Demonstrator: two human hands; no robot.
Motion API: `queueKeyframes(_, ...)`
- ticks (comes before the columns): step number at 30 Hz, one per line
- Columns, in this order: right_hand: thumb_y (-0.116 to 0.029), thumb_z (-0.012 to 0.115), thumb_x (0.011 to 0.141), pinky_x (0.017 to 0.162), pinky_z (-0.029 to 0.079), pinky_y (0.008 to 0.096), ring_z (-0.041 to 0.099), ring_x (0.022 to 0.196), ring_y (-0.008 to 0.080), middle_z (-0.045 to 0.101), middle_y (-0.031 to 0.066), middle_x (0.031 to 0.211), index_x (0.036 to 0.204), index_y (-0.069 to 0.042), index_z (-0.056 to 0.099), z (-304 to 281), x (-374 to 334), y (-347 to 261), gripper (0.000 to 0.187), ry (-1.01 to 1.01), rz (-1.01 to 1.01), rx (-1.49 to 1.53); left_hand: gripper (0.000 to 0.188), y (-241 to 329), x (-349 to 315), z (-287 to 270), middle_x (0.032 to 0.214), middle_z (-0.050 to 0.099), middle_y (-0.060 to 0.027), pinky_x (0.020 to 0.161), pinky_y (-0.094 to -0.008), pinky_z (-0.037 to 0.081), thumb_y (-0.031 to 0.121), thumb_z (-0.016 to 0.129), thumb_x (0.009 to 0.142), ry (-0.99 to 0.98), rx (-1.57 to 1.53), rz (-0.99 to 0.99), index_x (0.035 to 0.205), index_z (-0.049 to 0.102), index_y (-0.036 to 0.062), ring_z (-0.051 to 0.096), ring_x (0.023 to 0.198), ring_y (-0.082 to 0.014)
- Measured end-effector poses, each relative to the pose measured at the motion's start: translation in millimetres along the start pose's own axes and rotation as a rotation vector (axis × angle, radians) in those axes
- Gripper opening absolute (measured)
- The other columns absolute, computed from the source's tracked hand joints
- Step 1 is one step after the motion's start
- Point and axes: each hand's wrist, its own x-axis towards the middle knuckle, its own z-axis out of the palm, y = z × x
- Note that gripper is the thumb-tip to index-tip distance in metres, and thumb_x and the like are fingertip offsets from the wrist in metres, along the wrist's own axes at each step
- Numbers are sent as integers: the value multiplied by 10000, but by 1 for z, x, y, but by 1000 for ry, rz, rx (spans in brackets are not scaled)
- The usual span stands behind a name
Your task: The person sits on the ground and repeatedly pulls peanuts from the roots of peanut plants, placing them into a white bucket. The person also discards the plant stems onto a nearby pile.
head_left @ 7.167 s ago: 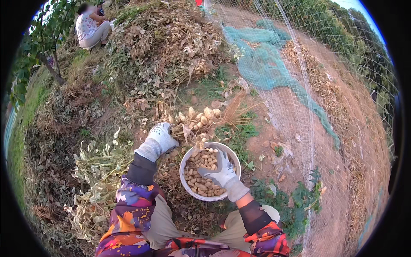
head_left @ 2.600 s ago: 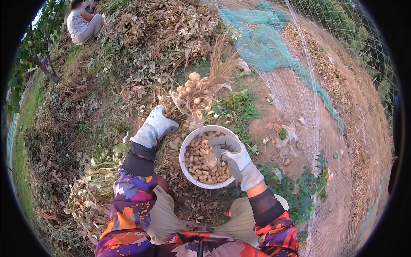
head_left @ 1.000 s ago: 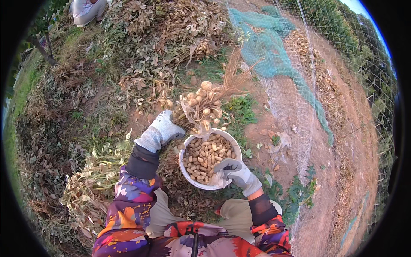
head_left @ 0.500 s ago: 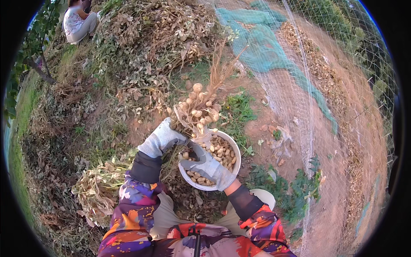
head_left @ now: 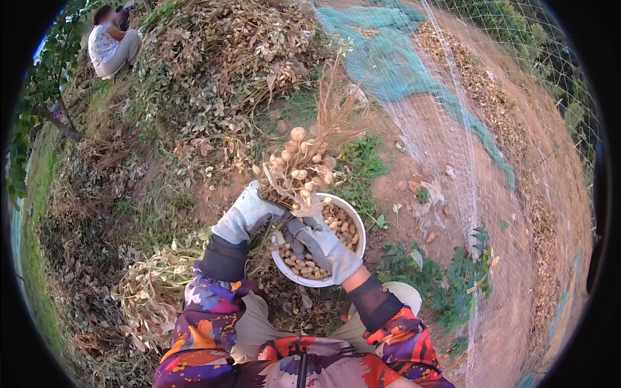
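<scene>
Upper left: person (head_left: 113, 48) seated low, floral top, pale trousers. Dark shape (head_left: 121, 18) just beyond, perhaps a second person; too small to confirm. Tree (head_left: 59, 123) near left rim, beside grass (head_left: 40, 246). Right side: teal net (head_left: 388, 61) overlapping white mesh (head_left: 446, 145); hedge (head_left: 521, 48) behind. Lower right: green weeds (head_left: 460, 284); pale film (head_left: 432, 204), crumpled, on soil.

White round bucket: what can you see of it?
The white round bucket looks like smooth plastic, open-topped, with a raised rim. It stands upright on brown dry plant litter, partly filled with tan unshelled peanuts. The grey-and-white gloved right hand reaches over its opening, hiding part of the inside; a tan-podded peanut plant bunch overhangs its far edge. Whether either touches the rim is unclear. Its base is out of sight.
</scene>
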Motion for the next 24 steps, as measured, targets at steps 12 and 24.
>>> queueKeyframes(12,-243,436,913,383,204,217,302,407,73,415,-23,569,778,-139,481,-5,27,6,176,354,254,235,524,-14,14,19,980,631,-80,707,-269,482,-15,706,614,13,-194,-199,1108,534,-29,588,821,-136)
queueKeyframes(24,-136,544,761,782,447,415,567,906,351,602,156,941,1036,-22,518,-17,27,3,299,123,-369,-1115,381,-12,6,2,865,645,-78,644,-280,497,-42,664,609,247,-201,-205,975,559,-31,601,727,-146)
